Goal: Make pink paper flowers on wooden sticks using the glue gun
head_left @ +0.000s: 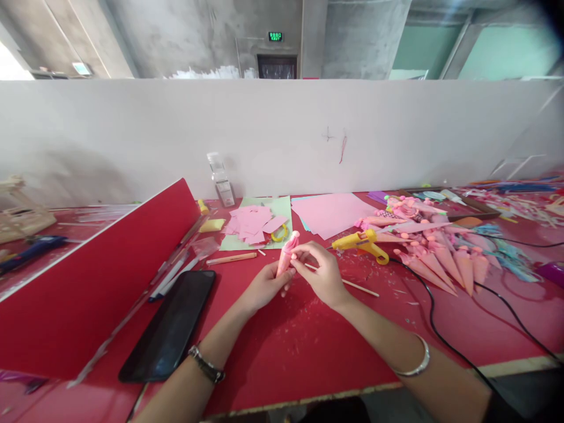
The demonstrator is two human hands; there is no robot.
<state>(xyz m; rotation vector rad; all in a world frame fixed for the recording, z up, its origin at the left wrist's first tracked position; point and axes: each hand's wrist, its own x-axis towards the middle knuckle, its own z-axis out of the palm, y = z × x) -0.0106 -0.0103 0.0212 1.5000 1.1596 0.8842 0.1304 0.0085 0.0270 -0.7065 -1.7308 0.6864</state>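
Upright above the red table, a small pink paper cone figure (285, 258) with a pale round top is wrapped in the fingers of my left hand (267, 286). My right hand (324, 275) is closed in a pinch against the figure's upper side; any tiny piece between its fingertips is too small to make out. A thin wooden stick (361, 288) passes behind the right hand, and I cannot tell if it is touched. Just right of that hand lies a yellow glue gun (363, 244).
Many similar pink cones (440, 258) are piled at right, near the glue gun's black cable (429, 311). Pink paper pieces (251, 223) and sheets (330, 212) lie at the back. A phone (170, 326), red divider (106, 276) and clear bottle (221, 181) stand or lie leftward.
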